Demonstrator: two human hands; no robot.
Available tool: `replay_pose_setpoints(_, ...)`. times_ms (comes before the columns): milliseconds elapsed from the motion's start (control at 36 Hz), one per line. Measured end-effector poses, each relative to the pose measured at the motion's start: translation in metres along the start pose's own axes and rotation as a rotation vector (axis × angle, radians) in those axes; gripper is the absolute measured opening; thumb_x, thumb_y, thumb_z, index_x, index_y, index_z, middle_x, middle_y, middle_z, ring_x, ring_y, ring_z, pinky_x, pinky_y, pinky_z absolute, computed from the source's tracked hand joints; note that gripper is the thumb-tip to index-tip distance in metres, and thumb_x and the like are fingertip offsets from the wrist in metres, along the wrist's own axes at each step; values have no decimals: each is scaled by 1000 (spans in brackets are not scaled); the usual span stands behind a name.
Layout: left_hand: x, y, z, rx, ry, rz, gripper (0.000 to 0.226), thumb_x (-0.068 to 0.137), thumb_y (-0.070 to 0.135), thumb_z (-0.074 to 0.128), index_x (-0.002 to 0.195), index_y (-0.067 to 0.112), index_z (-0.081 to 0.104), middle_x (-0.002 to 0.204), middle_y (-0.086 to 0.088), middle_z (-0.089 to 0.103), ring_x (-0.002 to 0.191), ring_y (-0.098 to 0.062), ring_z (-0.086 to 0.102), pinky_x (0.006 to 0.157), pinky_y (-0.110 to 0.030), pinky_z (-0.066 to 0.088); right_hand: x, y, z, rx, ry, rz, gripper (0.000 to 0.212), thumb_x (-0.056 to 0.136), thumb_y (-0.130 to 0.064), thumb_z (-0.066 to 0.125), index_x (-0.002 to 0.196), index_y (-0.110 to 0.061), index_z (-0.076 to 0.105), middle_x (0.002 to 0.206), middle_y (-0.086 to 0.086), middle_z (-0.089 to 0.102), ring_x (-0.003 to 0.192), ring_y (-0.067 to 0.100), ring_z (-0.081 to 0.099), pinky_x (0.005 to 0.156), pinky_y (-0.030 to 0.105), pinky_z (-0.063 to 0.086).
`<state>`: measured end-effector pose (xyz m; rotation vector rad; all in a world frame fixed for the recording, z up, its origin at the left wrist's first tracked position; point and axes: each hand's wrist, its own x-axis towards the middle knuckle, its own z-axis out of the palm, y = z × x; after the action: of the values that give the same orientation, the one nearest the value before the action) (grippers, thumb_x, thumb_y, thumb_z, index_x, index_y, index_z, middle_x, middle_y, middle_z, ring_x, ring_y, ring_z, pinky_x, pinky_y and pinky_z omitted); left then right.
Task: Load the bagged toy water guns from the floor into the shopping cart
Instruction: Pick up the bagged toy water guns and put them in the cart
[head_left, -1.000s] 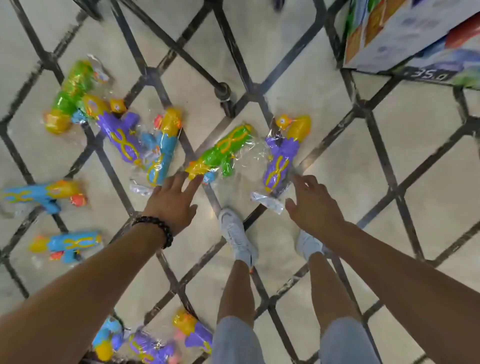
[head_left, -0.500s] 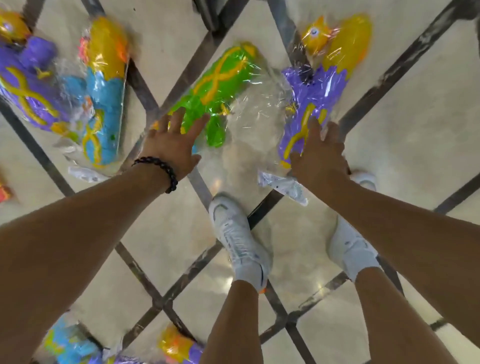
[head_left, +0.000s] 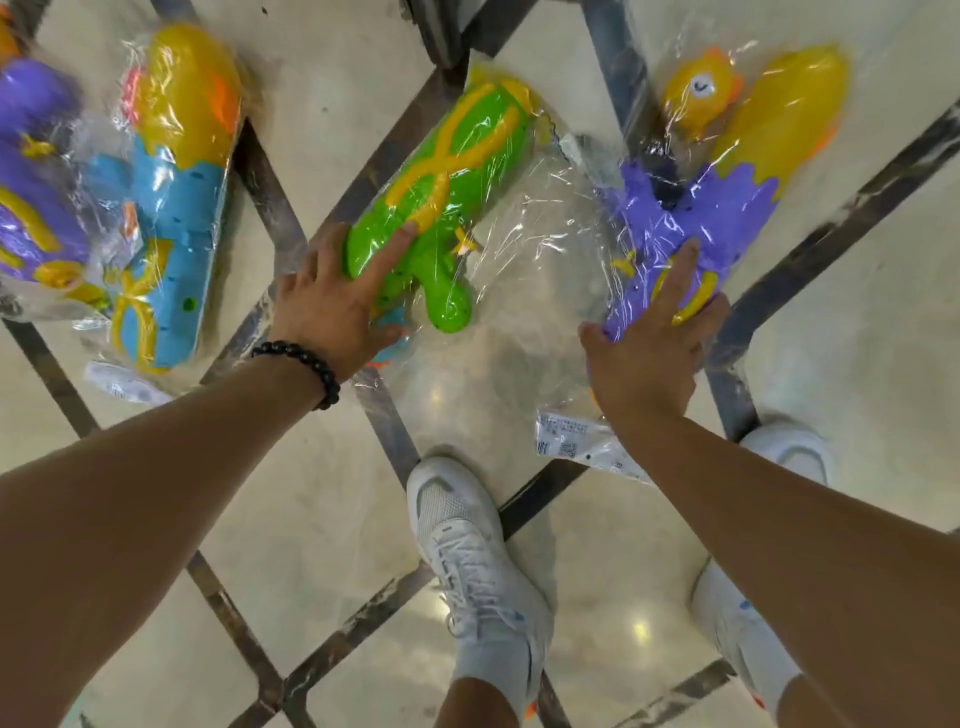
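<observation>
Since half a second ago we have bent lower, so the floor fills more of the view, and both hands have slid further onto the bagged guns they were reaching for. In the head view, our left hand (head_left: 332, 306), a black bead bracelet (head_left: 301, 364) at its wrist, lies with fingers spread over the rear of the green water gun (head_left: 447, 192), the forefinger laid along the green body; we cannot tell whether the thumb has closed beneath the bag. Our right hand (head_left: 649, 343) is spread over the near end of the purple water gun (head_left: 696, 208), fingers splayed on the purple body and its yellow trim, pressing the clear bag rather than pinching it, as far as we can see. Both guns lie in their bags on the pale floor (head_left: 311, 519) with its dark diagonal bands, near each other, the loose plastic between them. To the left lies a blue water gun (head_left: 171, 218) in its bag, and at the left edge another purple one (head_left: 31, 197), partly cut off. Our white shoes (head_left: 467, 561) stand just below the hands. The shopping cart is out of view.
</observation>
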<state>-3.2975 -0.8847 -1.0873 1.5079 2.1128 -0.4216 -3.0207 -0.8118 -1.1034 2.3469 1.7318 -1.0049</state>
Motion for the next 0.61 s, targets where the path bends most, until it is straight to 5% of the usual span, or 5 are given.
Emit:
replay_pose_setpoints(250,9,7,-6,-197,-88,-131,128,75,60,82,150,59,-22,155,-18,34,134,-45,46,101,-55,46,3,10,-4,161,72,-56,109,81,-19,72,165,-35,4,164,19,8,135,31,29,105,33,35)
replay_pose_setpoints(361,-3,31,-5,-339,-119,-163,128,78,55,82,152,55,-22,140,-24,44,119,-47,56,102,-54,47,-2,20,-21,199,63,-57,109,82,-22,74,164,-40,5,165,17,9,143,36,31,110,42,39)
replay_pose_setpoints(611,-71,98,-31,-699,62,-252,110,83,56,76,156,55,-6,116,-3,45,85,-20,49,79,-31,43,-43,27,-100,179,-5,-141,112,79,-26,79,162,-45,7,160,8,24,126,30,48,88,36,44)
